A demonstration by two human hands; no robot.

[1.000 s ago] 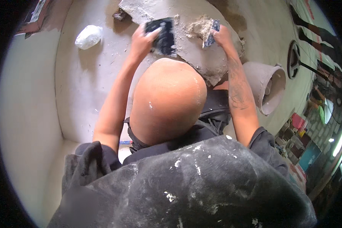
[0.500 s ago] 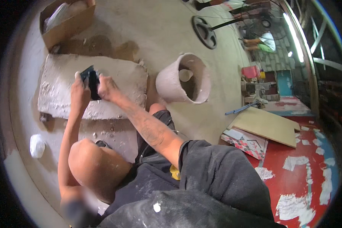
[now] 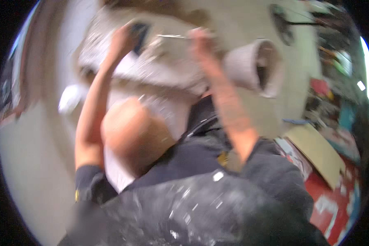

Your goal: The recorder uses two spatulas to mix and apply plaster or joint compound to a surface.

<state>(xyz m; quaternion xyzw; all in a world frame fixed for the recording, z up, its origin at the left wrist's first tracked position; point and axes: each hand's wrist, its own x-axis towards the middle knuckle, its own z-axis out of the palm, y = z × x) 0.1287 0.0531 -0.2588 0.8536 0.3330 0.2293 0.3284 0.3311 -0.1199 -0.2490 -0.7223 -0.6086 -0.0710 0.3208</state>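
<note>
The head view is smeared by motion. My left hand (image 3: 125,35) is closed on a dark square spatula (image 3: 140,37) above the left part of a pale, plaster-crusted board (image 3: 96,45) on the floor. My right hand (image 3: 201,39) is closed on a scraper, seen as a thin pale edge (image 3: 170,36) reaching leftward, over the board's right part. Light, lumpy material (image 3: 156,47) sits on the board between the two hands. My bare knee (image 3: 131,125) is below the board.
A pale bucket (image 3: 240,65) lies right of the board, a white bag (image 3: 69,100) at the left. A wheel on a stand (image 3: 281,24), a beige panel (image 3: 313,149) on a red surface (image 3: 324,217) and clutter are at the right. Another person (image 3: 338,61) is at far right.
Since half a second ago, when my hands were together at the spatula, my right hand has moved away to the right and they are apart. The view has swung as well.
</note>
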